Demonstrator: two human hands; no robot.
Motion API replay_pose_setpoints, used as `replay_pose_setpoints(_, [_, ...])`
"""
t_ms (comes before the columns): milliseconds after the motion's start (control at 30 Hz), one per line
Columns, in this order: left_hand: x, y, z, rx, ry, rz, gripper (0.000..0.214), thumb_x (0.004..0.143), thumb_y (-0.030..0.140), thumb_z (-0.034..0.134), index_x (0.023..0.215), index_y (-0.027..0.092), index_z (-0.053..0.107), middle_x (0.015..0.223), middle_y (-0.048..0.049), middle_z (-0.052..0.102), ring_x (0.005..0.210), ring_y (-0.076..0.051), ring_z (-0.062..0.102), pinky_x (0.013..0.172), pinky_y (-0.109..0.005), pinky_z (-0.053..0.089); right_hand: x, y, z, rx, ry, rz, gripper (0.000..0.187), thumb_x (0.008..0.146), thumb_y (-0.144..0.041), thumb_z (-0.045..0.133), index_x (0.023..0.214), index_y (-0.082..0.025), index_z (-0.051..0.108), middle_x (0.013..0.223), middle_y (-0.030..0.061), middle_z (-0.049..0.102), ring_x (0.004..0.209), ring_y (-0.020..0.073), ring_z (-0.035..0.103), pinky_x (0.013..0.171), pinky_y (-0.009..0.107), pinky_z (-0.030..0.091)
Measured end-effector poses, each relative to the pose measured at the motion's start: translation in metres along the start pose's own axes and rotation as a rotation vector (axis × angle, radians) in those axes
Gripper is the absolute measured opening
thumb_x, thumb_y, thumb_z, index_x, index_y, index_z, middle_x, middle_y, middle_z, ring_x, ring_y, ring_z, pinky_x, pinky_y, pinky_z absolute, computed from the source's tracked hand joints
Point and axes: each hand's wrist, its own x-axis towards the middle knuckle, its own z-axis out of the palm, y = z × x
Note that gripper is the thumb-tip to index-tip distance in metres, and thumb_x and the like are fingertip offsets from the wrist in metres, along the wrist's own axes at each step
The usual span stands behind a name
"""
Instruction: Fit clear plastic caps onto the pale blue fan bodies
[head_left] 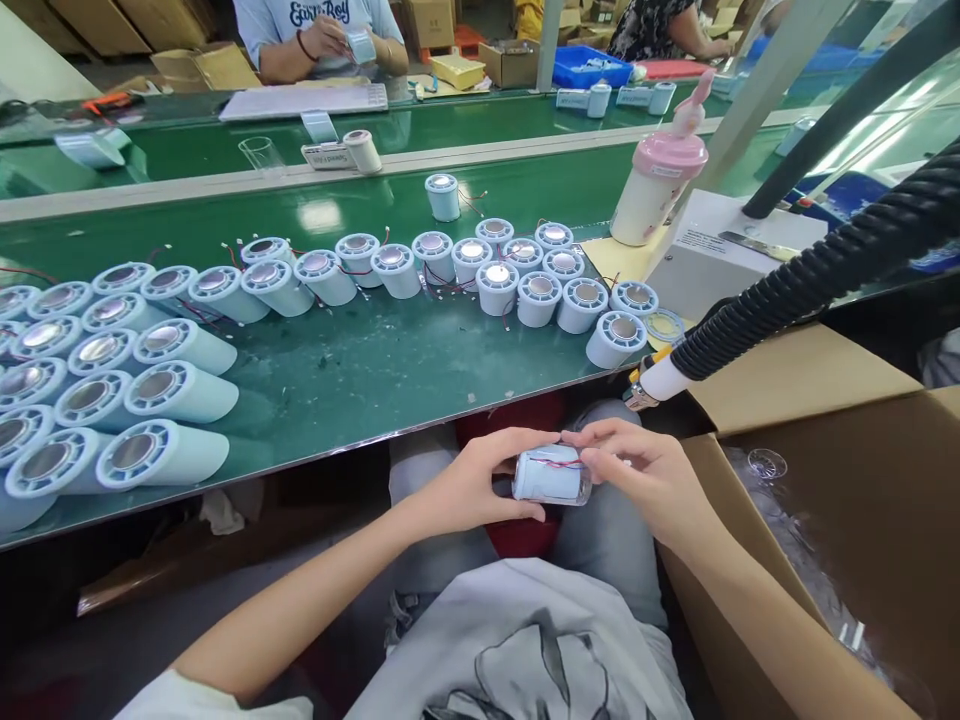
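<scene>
Over my lap, my left hand [469, 485] is wrapped round a light-blue plastic cylinder [546, 474], which lies on its side. A clear plastic sleeve [579, 492] shows around its right end. A thin red wire [559, 462] runs along the cylinder toward my right hand [649, 475]. The thumb and fingers of that hand pinch together at the cylinder's right end, and a tiny pale wire end shows beside them. The fingertips partly hide what they grip.
Several similar cylinders [161, 455] stand along the green bench [360, 370]. A black ribbed hose with a metal-tipped nozzle [641, 393] hangs above my right hand. An open carton [855, 480] with clear plastic pieces is at right. A pink-lidded bottle [652, 185] stands behind; a co-worker [322, 45] sits opposite.
</scene>
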Motion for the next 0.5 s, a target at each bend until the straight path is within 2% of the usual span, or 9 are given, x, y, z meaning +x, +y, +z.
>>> replay_pose_setpoints(100, [-0.003,0.011,0.001,-0.208,0.037,-0.159,0.073,0.068,0.030,0.085,0.134,0.025,0.053,0.131,-0.0103,0.060,0.111,-0.024,0.063,0.091,-0.036,0.056,-0.001,0.002,-0.005,-0.046,-0.106,-0.101,0.006,0.078,-0.029,0.078,0.081,-0.024,0.076,0.115,0.0080,0.070,0.110,0.0268,0.065,0.088,0.035,0.056])
replay_pose_setpoints(167, [-0.005,0.016,0.001,-0.331,0.052,-0.230,0.073,0.068,0.029,0.085,0.134,0.024,0.052,0.127,-0.0096,0.062,0.106,-0.022,0.065,0.089,-0.036,0.057,-0.006,0.003,-0.006,-0.220,-0.160,-0.231,0.029,0.075,-0.024,0.082,0.103,-0.027,0.074,0.129,0.0089,0.065,0.121,0.0281,0.059,0.098,0.039,0.052])
replay_pose_setpoints(200, [-0.006,0.017,0.001,-0.375,0.045,-0.257,0.074,0.068,0.030,0.085,0.134,0.024,0.052,0.124,-0.0094,0.064,0.104,-0.022,0.066,0.088,-0.035,0.057,-0.009,0.004,-0.007,-0.296,-0.172,-0.288,0.035,0.075,-0.022,0.081,0.109,-0.027,0.071,0.131,0.0090,0.063,0.123,0.0275,0.058,0.099,0.038,0.052])
replay_pose_setpoints(267, [-0.008,0.020,0.000,-0.385,0.019,-0.283,0.076,0.067,0.033,0.085,0.135,0.025,0.051,0.120,-0.0094,0.066,0.101,-0.022,0.066,0.084,-0.035,0.058,-0.013,0.005,-0.008,-0.357,-0.184,-0.343,0.034,0.079,-0.022,0.078,0.111,-0.027,0.068,0.132,0.0085,0.063,0.121,0.0255,0.060,0.097,0.035,0.054])
replay_pose_setpoints(367, [-0.008,0.023,-0.003,-0.257,0.004,-0.233,0.079,0.065,0.033,0.087,0.136,0.026,0.053,0.125,-0.0104,0.064,0.102,-0.023,0.066,0.083,-0.034,0.057,-0.017,0.006,-0.010,-0.301,-0.197,-0.302,0.034,0.081,-0.025,0.078,0.111,-0.028,0.065,0.132,0.0068,0.063,0.117,0.0234,0.063,0.094,0.032,0.056])
replay_pose_setpoints(500, [-0.008,0.029,-0.007,-0.162,0.001,-0.077,0.074,0.066,0.029,0.087,0.133,0.028,0.058,0.135,-0.0094,0.059,0.121,-0.027,0.058,0.097,-0.036,0.054,-0.018,0.002,-0.011,-0.127,-0.214,-0.157,0.035,0.080,-0.029,0.080,0.111,-0.027,0.064,0.117,0.0038,0.068,0.102,0.0208,0.068,0.090,0.031,0.059])
